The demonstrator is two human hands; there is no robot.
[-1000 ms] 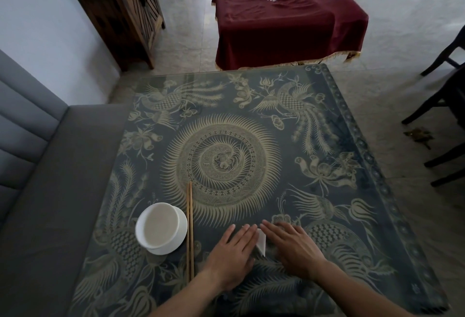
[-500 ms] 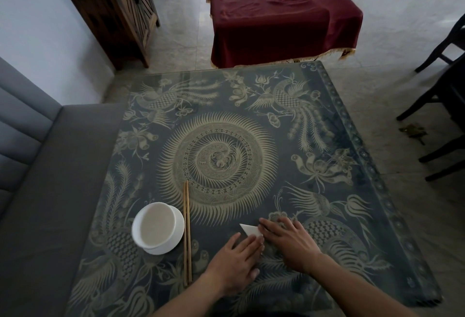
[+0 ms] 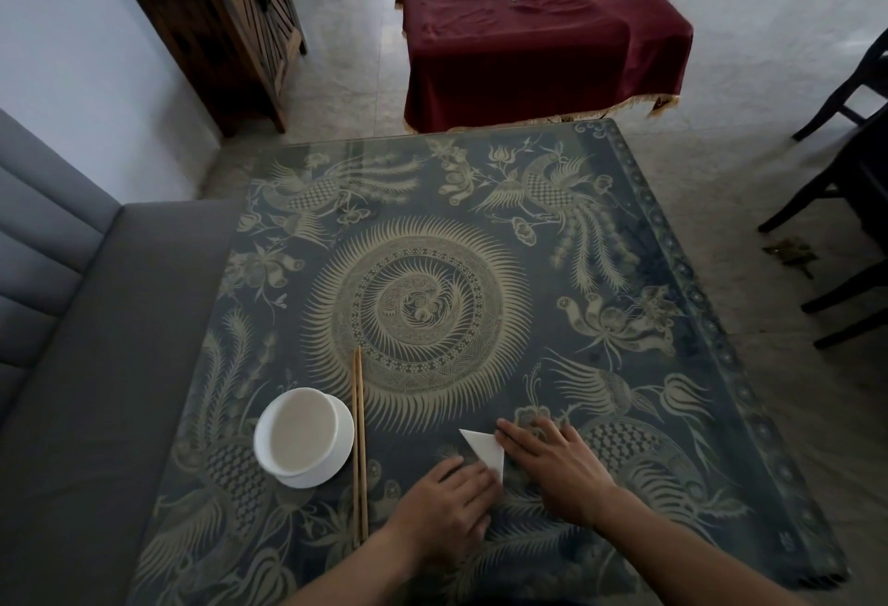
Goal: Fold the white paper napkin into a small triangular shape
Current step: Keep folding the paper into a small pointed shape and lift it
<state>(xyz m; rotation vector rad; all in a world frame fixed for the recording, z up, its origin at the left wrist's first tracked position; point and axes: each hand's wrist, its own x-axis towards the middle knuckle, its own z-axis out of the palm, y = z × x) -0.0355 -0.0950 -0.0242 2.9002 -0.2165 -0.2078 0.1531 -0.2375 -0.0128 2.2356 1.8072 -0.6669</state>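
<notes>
Pressing flat w/ both hands, fingers straight, napkin triangle's tip pointing up-left, long axis diagonal.

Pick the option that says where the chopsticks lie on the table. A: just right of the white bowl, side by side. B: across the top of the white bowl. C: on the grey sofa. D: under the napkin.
A: the chopsticks lie flat and side by side on the table, just right of the white bowl and left of the napkin.
</notes>
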